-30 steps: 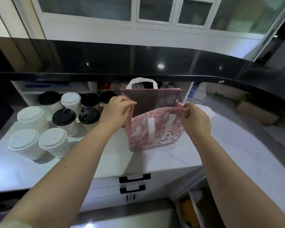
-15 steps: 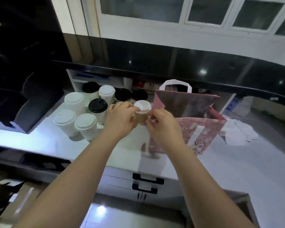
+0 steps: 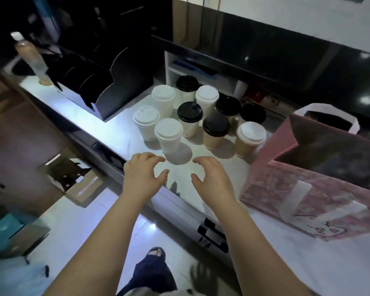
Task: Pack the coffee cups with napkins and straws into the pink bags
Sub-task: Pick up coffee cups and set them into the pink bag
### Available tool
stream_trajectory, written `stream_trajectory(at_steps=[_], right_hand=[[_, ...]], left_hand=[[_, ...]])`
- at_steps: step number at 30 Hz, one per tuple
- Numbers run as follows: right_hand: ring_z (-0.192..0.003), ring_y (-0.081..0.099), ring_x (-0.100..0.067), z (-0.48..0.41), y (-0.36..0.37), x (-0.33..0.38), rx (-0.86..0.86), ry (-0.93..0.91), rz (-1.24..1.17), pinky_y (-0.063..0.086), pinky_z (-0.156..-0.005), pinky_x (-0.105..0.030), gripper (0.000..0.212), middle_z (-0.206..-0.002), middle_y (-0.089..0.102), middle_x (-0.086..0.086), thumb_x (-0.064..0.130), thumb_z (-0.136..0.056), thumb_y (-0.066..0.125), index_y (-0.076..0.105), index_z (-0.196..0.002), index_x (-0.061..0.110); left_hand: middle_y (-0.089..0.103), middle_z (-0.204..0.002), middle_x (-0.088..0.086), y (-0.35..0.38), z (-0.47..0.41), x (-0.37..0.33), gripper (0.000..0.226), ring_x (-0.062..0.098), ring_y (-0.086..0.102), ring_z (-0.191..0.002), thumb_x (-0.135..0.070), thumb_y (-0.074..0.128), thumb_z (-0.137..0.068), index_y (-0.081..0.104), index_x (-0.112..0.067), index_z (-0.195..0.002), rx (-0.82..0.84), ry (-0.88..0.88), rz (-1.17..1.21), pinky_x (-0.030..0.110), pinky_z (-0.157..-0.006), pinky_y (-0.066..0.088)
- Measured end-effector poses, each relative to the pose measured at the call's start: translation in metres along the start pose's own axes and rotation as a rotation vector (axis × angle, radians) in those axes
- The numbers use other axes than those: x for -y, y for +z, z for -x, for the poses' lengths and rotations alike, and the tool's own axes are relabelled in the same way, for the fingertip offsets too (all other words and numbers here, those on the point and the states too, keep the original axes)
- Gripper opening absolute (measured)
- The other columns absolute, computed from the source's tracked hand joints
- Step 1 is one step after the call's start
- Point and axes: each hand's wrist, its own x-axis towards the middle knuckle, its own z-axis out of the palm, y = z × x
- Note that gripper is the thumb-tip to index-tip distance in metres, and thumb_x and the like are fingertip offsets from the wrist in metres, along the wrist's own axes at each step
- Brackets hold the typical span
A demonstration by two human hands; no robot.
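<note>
Several lidded coffee cups stand grouped on the white counter [image 3: 120, 135], some with white lids, some with black. The nearest is a white-lidded cup [image 3: 168, 135]; a brown cup with a white lid [image 3: 249, 137] stands closest to the pink bag [image 3: 308, 189]. The bag stands open at the right, with its white handle up. My left hand [image 3: 142, 176] and my right hand [image 3: 212, 178] hover side by side just in front of the cups, fingers spread and curled, holding nothing. I see no napkins or straws.
A black divided organizer [image 3: 107, 82] sits left of the cups, with a bottle [image 3: 33, 58] beyond it. A white shelf unit [image 3: 201, 71] stands behind the cups under a black ledge. Drawers [image 3: 212, 233] front the counter. Open cardboard boxes [image 3: 73, 178] lie on the floor at the left.
My hands left the bag, held a brown white-lidded cup between them half a second ago, and now hover empty in front of the cups. My view swung left and down.
</note>
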Motion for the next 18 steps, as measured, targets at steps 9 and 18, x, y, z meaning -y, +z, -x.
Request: stream_trajectory(at_steps=[9,18], right_hand=[[-0.136,0.021,-0.022,-0.092,0.042,0.045,-0.032,-0.088,0.042,0.024,-0.112,-0.035,0.066,-0.149,0.032,0.0,0.03,-0.08,0.073,0.043,-0.14,0.027],[-0.128,0.022,-0.029,-0.166,0.06,0.074,0.111,0.017,0.413,0.021,-0.107,-0.042,0.088,-0.148,0.024,-0.003,0.047,-0.074,0.073,0.025,-0.146,0.035]], left_hand=[[0.059,-0.126,-0.002,-0.037,-0.105,0.066,0.039,0.026,0.045,-0.122,-0.044,0.066,-0.08,0.067,-0.031,-0.118,-0.107,0.004,0.022,0.043,-0.094,0.039],[0.062,-0.12,-0.003,-0.039,-0.192,0.087,0.036,0.028,0.048,-0.118,-0.046,0.062,-0.08,0.071,-0.032,-0.112,-0.056,0.193,0.113,0.04,-0.094,0.036]])
